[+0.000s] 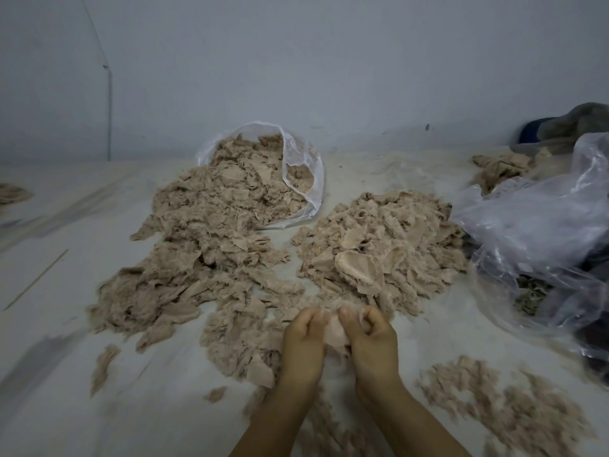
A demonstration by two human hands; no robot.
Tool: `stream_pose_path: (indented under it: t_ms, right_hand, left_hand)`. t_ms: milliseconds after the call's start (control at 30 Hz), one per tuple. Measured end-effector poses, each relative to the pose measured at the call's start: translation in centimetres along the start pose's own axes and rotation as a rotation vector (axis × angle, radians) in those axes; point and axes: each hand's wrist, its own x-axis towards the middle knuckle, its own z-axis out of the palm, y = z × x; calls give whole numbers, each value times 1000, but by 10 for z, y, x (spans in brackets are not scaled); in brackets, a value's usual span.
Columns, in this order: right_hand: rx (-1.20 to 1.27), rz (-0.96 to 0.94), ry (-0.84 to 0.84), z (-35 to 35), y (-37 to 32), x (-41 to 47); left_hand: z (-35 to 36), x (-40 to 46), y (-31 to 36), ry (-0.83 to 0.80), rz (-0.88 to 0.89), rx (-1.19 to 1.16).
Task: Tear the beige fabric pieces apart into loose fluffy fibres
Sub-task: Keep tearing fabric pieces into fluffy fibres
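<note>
My left hand (303, 341) and my right hand (369, 338) sit close together at the lower middle, both pinching one small beige fabric piece (334, 328) held between them. A big heap of beige fabric pieces (204, 245) spills toward me out of a clear plastic bag (303, 166) lying on its side. A second heap of beige pieces (382, 249) lies to the right of it. Loose fluffy fibres (501, 404) are spread on the floor at the lower right, beside my right forearm.
A crumpled clear plastic bag (540, 232) with dark contents lies at the right. Grey and blue cloth (566, 127) is bunched against the wall behind it. Small scraps (103, 364) lie on the pale floor at the left. A grey wall stands behind.
</note>
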Motion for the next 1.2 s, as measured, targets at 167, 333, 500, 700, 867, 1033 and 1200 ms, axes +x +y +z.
stream_pose_path:
  t_ms: [167, 333, 500, 700, 867, 1033, 1200]
  right_hand:
    - [51, 15, 126, -7, -2, 4]
    - [103, 10, 45, -5, -5, 2]
    - [133, -15, 81, -6, -8, 8]
    - [46, -72, 83, 8, -20, 31]
    - [-582, -180, -53, 1, -38, 57]
    - [-804, -324, -350, 16, -11, 21]
    - [-945, -298, -587, 29, 26, 1]
  left_hand:
    - [-9, 6, -5, 191, -100, -85]
    - [-3, -4, 3, -207, -253, -148]
    - [-1, -11, 10, -260, -237, -85]
    - [-15, -8, 17, -327, -194, 69]
    - [-52, 0, 24, -302, -123, 336]
    - [-93, 21, 36, -226, -87, 501]
    - [-118, 13, 45, -881, -419, 635]
